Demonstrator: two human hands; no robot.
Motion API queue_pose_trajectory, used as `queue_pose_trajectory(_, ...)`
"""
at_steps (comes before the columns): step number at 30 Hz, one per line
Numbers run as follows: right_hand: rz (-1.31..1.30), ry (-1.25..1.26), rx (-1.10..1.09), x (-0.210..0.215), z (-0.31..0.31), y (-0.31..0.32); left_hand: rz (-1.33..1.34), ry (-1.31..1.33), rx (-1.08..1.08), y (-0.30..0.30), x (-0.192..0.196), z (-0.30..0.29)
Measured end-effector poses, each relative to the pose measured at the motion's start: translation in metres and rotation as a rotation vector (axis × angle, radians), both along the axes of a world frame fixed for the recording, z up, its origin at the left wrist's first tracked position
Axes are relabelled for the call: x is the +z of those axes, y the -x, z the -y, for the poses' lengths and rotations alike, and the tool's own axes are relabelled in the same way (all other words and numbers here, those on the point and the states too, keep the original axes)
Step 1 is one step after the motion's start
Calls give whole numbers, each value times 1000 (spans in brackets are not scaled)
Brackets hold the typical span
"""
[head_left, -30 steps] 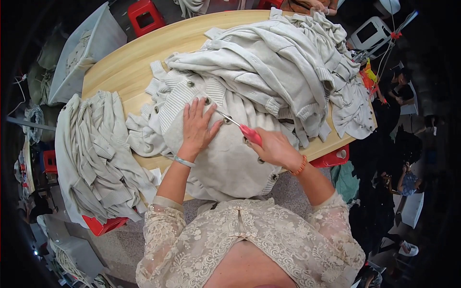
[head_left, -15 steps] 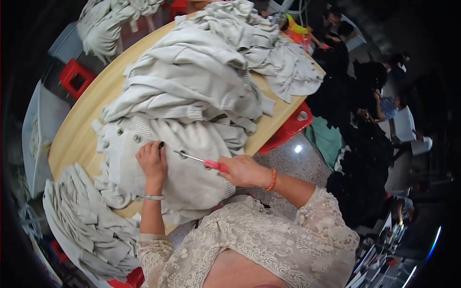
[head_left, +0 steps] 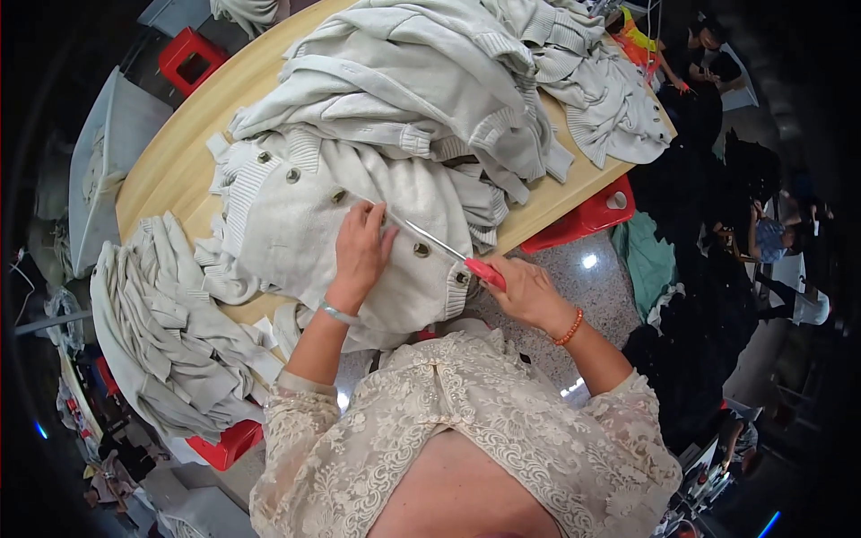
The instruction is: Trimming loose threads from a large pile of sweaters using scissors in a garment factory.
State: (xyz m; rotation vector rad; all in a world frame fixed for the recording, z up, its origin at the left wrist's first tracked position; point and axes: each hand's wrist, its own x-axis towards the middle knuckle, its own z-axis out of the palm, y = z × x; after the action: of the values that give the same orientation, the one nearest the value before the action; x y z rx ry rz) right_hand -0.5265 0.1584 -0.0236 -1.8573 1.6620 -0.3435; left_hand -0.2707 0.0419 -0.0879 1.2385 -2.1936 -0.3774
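Note:
A light grey knit cardigan lies on the wooden table in front of me, a row of dark metallic buttons slanting across it. My left hand has its fingers closed at the button band, around a button they partly cover. In my right hand is a red-handled tool with a slim metal shaft; whether it is scissors I cannot make out. Its tip points left, near the left fingers and just above the knit. The cuffs of a cream lace top reach both forearms.
More grey knitwear is heaped on the far side of the table. Another pile sits at the left. Red stools stand around, one under the right edge. Dark garments and several people are at the right.
The view has shifted, so the table and cardigan sit higher and further right. My left hand has moved along the button row toward the tool, further from the far buttons.

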Motion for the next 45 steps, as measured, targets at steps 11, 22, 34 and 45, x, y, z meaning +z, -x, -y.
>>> queue_pose_trajectory(11, 7, -105, -6, -1, -4, -11, -103, 65, 72, 1, -1, 7)
queue_pose_trajectory(22, -180, -293, 38, 8, -57, 30, 76, -206, -183, 28, -24, -34)
queue_pose_trajectory(34, -207, -79, -35, -4, -95, 56, 164, -136, -354, 62, -30, -82)
queue_pose_trajectory(45, -108, -229, -94, 0, -105, 50, 144, -168, -455, 57, -32, -71)
